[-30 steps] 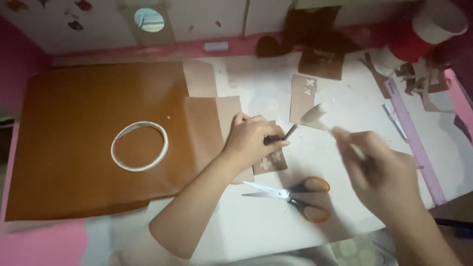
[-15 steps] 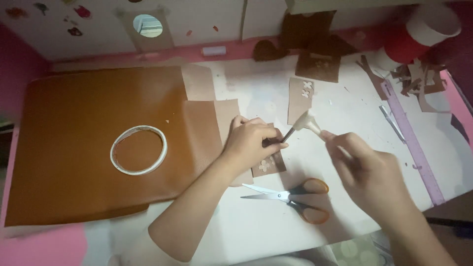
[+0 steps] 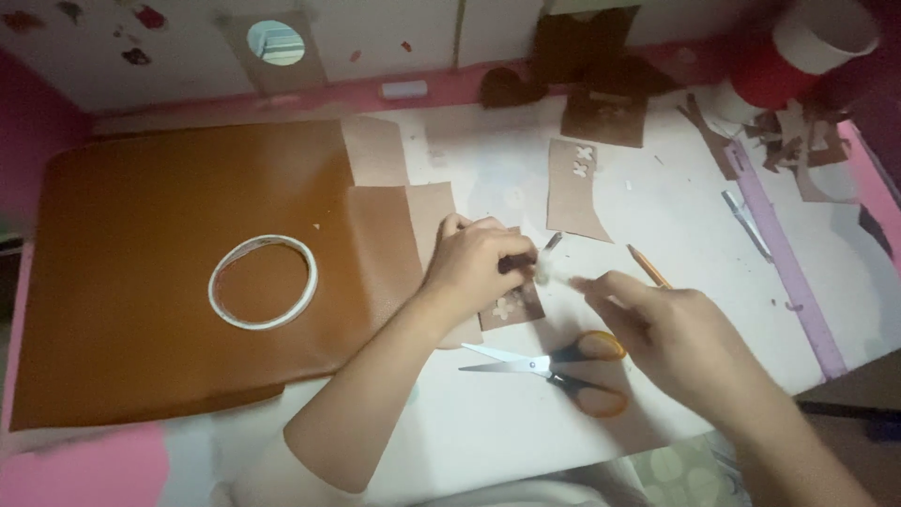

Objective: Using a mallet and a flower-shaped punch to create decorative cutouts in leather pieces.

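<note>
My left hand (image 3: 479, 258) lies curled on a small brown piece with cross-shaped cutouts (image 3: 513, 306) and holds it down on the white table (image 3: 676, 216). A small white bit of strip (image 3: 543, 272) shows at its fingertips, with a thin dark tool tip (image 3: 552, 241) just above. My right hand (image 3: 676, 338) is blurred, and its fingers point left to end just right of the white bit. Whether they grip it is unclear. Orange-handled scissors (image 3: 563, 368) lie below both hands.
A large brown leather sheet (image 3: 141, 188) covers the left, with a ring of tape (image 3: 263, 282) on it. Also here are a pencil (image 3: 648, 266), a taller brown cutout piece (image 3: 574, 188), a purple ruler (image 3: 788, 272), and scraps and a red-and-white cup (image 3: 798, 52) at the back right.
My right hand has moved left and down towards my left hand. The white strip stretched between them has shrunk to a small bit. My left hand stays on the piece.
</note>
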